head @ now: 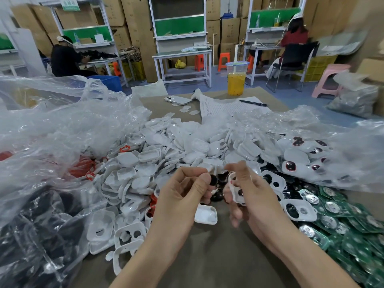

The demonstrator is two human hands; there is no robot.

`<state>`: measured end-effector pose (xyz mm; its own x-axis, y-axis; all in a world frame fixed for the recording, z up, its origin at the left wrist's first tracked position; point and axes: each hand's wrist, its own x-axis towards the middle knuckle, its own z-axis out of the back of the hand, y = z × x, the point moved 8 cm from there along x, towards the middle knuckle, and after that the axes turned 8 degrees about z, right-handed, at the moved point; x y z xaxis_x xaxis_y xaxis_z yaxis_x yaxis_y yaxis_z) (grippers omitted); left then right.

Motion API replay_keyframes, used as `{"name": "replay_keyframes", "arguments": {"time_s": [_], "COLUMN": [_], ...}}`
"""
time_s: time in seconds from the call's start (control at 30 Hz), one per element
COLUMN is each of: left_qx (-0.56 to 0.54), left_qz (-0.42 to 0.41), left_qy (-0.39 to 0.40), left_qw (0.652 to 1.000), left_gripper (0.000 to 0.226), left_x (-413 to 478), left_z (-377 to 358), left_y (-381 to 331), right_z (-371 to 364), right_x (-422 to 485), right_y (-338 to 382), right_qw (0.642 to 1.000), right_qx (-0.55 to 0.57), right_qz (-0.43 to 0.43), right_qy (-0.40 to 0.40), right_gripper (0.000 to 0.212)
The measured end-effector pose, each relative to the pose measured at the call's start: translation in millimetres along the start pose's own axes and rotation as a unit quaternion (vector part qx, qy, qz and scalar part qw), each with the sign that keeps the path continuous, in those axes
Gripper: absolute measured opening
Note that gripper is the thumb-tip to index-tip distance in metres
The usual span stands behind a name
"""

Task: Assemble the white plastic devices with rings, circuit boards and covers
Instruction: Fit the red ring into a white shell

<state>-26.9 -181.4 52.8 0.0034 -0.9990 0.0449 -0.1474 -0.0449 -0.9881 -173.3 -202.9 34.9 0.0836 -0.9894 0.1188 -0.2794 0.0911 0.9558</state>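
Note:
My left hand (pixel 187 188) pinches a small black round part (pixel 213 180) between thumb and fingers. My right hand (pixel 247 190) grips a white plastic shell (pixel 235 189) on edge, just right of the black part. A white cover (pixel 205 214) lies on the table below both hands. White shells (pixel 176 146) are heaped across the table's middle. Green circuit boards (pixel 340 221) lie at the right. Red rings (pixel 83 169) show under clear plastic at the left. Shells with dark lenses (pixel 303 154) sit in a bag at the right.
A cup of yellow drink (pixel 236 80), a phone (pixel 177 100), a pen (pixel 253 103) and a paper sheet (pixel 224 107) lie at the table's far end. A bag of black parts (pixel 31 235) sits front left. People work at benches behind.

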Motion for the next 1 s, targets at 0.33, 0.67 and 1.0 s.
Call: {"name": "replay_keyframes", "arguments": {"time_s": [0.33,0.67,1.0], "left_qx": [0.033,0.056,0.125], "left_qz": [-0.004,-0.044,-0.074], "left_qy": [0.005,-0.052,-0.119], "left_qw": [0.999,0.996,0.982], "left_gripper": [0.005,0.002,0.017], "left_x": [-5,1,-5], "left_z": [-8,6,9], "left_y": [-6,-7,-5], "right_z": [-10,-30,-25], "right_x": [-1,-3,-7], "right_y": [-5,-8,-4], "right_qw": [0.997,0.985,0.995], "right_qx": [0.075,0.079,0.032], "right_qz": [0.007,0.026,0.047], "right_qy": [0.035,0.150,0.080], "right_gripper": [0.041,0.027,0.033]}}
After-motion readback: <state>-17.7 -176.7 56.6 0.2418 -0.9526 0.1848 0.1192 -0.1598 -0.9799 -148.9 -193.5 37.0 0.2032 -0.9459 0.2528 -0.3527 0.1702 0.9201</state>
